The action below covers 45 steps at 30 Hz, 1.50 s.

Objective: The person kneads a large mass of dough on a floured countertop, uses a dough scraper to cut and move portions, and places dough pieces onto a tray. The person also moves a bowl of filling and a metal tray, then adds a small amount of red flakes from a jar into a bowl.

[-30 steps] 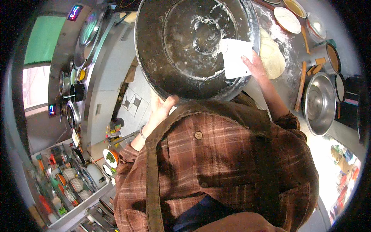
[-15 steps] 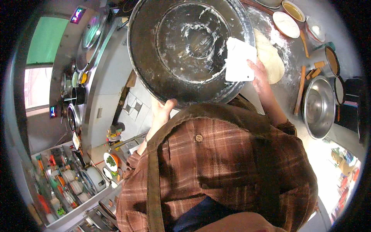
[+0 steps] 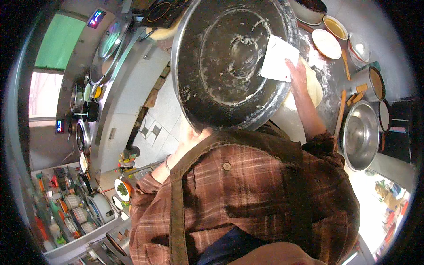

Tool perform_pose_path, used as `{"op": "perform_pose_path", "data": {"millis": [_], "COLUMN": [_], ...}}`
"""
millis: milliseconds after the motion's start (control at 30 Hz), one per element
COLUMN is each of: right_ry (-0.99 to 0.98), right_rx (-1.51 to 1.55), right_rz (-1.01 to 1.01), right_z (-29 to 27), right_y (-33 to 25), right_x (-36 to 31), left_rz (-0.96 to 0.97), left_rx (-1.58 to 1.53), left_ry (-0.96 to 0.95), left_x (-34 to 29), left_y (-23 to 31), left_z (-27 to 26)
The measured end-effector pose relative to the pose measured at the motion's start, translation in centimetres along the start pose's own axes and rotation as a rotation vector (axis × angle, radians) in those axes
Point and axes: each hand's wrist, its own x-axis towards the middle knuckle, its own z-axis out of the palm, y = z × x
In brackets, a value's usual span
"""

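A big round dark metal basin (image 3: pixel 207 99) is tilted up in front of me, its inside streaked with flour and bits of dough. My left hand (image 3: pixel 194 134) grips its near rim, the fingertips mostly hidden behind the basin. A flat white dough scraper (image 3: pixel 276 57) is held in my right hand (image 3: pixel 297 73) against the basin's right inner side. Just beyond that hand a slab of pale dough (image 3: pixel 314 88) lies on the floured worktop (image 3: pixel 329 84), partly covered by the basin and my forearm.
On the right worktop stand a white bowl of flour (image 3: pixel 327 44), a bowl of yellowish liquid (image 3: pixel 335 28), a wooden rolling pin (image 3: pixel 341 112) and a steel bowl (image 3: pixel 360 137). Leftward is a counter with a dark pot (image 3: pixel 90 111). A dish rack (image 3: pixel 75 212) sits lower left.
The basin has shifted right and tilted more steeply, uncovering a hob at the far left. The scraper has moved slightly up and turned in my right hand.
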Motion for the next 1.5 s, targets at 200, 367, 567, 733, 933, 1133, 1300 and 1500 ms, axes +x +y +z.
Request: {"op": "perform_pose_path", "data": {"millis": [200, 367, 567, 733, 933, 1133, 1300, 1500], "right_ry": [-0.102, -0.164, -0.306, -0.443, -0.279, -0.041, 0.296, 0.304], "right_rx": [0.014, -0.074, -0.076, -0.042, 0.232, 0.069, -0.916, -1.531], "right_rz": [-0.154, -0.189, -0.166, -0.073, -0.013, -0.055, -0.248, -0.243], "right_z": [1.1, 1.3, 1.9, 2.7, -1.3, -7.9, -16.5, -21.9], "right_y": [-3.3, -4.8, -5.2, -5.3, -3.8, 0.5, 2.7, 9.4], "right_x": [1.3, 1.9, 3.0, 1.3, -2.8, -3.6, -2.4, 0.5], "left_rz": [-0.087, -0.027, -0.003, 0.000, -0.111, -0.287, -0.405, -0.400], "left_rx": [-0.101, -0.194, -0.259, -0.282, -0.413, -0.416, -0.367, -0.440], "left_ry": [-0.045, -0.026, -0.018, -0.020, 0.119, 0.275, 0.499, 0.595], "left_x": [0.2, 0.7, 0.8, 0.8, 0.1, 0.2, -0.9, -2.9], "left_y": [1.5, 1.4, 0.9, 0.6, 0.3, -0.1, -1.7, -4.6], "left_z": [0.1, 0.8, 1.0, 1.2, 2.4, 3.3, 2.3, 0.5]}}
